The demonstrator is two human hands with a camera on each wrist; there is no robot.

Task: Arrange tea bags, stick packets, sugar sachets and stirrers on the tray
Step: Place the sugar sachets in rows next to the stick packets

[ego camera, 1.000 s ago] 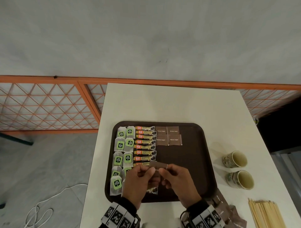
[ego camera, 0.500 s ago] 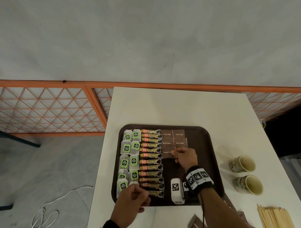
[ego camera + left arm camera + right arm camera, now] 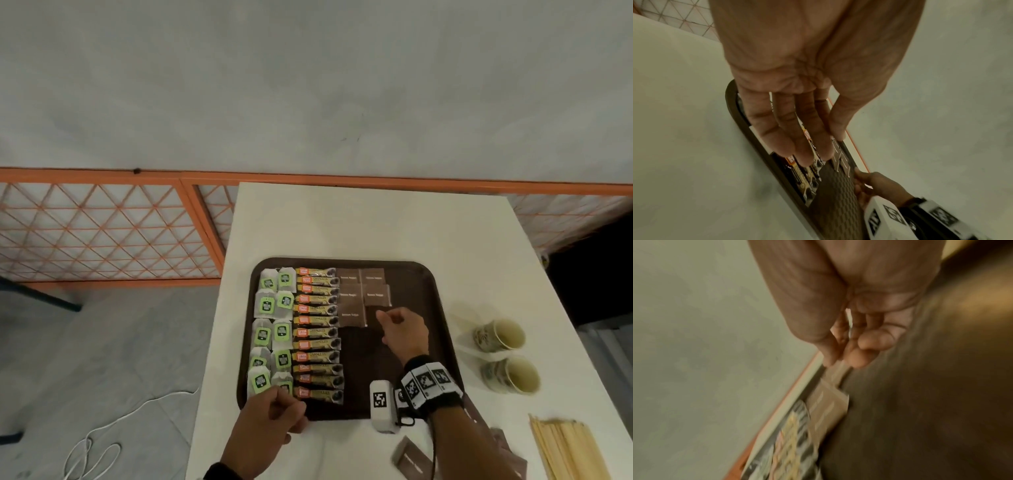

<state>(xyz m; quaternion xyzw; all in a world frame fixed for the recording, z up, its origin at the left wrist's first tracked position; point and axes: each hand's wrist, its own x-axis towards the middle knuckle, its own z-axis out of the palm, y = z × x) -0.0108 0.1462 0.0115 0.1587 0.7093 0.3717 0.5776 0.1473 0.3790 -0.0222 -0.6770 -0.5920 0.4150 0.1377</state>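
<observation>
Head view, nearest first: the left hand (image 3: 274, 416) hovers at the near rim of the dark brown rounded plastic tray (image 3: 442, 308), fingers straight and together, holding nothing. Bare tray floor lies open right of centre. Farther in, the right hand (image 3: 404, 329) pinches a brown paper sugar sachet (image 3: 835, 374). Five brown sachets (image 3: 352, 313) lie flat beyond, beside twelve orange-and-gold stick packets (image 3: 317, 332) and ten green-labelled tea bags (image 3: 267, 305).
</observation>
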